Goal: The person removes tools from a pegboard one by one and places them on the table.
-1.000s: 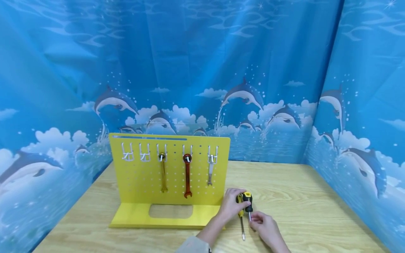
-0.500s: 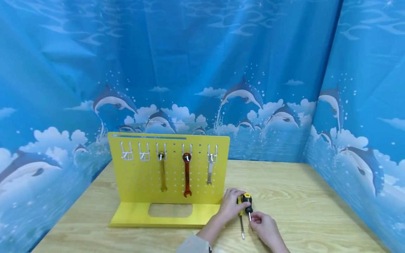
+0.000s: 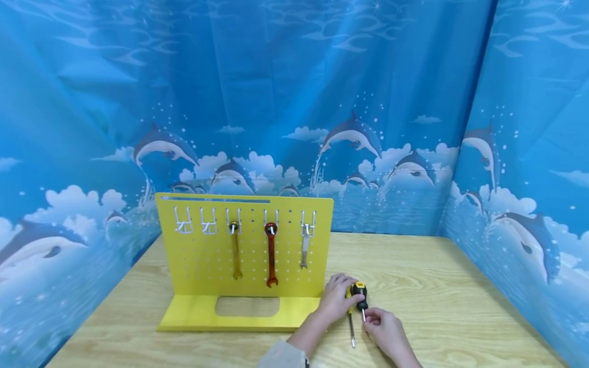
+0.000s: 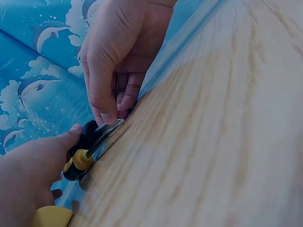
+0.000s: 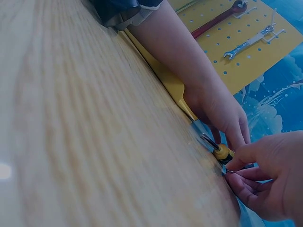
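Two screwdrivers lie close together on the table, right of the pegboard. One is a black screwdriver (image 3: pixel 359 291) with a yellow end cap; the other is a yellow-and-black screwdriver (image 3: pixel 352 329) with a longer shaft. My left hand (image 3: pixel 335 297) reaches over their handles, its thumb on the black one; its other fingertips are partly hidden. With thumb and fingers, my right hand (image 3: pixel 385 328) pinches the black screwdriver's shaft near the tip. The left wrist view shows the yellow-and-black screwdriver (image 4: pixel 81 161) beside the black handle (image 4: pixel 87 135), below my left thumb.
A yellow pegboard (image 3: pixel 198 266) stands left of the hands. From its hooks hang a gold wrench (image 3: pixel 236 255), a red wrench (image 3: pixel 271 258) and a silver wrench (image 3: pixel 304 253). Two white hooks (image 3: pixel 208 226) at its left carry nothing. A blue dolphin curtain surrounds the wooden table (image 3: pixel 432 276).
Both hands stay almost where they were. The black screwdriver's handle end has shifted very slightly towards me.
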Demonstrator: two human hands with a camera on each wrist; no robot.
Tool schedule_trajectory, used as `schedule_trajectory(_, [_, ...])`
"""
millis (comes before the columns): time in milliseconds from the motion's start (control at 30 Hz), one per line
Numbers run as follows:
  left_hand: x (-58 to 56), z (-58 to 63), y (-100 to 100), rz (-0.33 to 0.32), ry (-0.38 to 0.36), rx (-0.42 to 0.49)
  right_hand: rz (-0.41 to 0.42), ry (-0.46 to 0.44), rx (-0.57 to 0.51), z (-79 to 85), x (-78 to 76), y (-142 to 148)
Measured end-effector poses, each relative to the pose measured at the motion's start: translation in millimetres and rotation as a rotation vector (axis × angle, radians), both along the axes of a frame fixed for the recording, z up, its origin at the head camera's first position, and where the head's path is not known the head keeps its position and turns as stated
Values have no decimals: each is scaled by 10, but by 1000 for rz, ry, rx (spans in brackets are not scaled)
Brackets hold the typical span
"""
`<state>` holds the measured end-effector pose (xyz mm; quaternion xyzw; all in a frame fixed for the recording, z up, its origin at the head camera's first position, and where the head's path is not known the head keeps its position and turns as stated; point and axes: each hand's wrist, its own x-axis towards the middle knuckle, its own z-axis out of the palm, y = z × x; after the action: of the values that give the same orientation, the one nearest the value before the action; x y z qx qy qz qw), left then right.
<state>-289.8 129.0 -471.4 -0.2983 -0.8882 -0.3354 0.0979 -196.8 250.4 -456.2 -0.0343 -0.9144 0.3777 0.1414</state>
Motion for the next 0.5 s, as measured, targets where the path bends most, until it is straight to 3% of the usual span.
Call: schedule_trajectory(500, [2,-25,8,8,-7,-28,-23,-42,-46,36,7,-4])
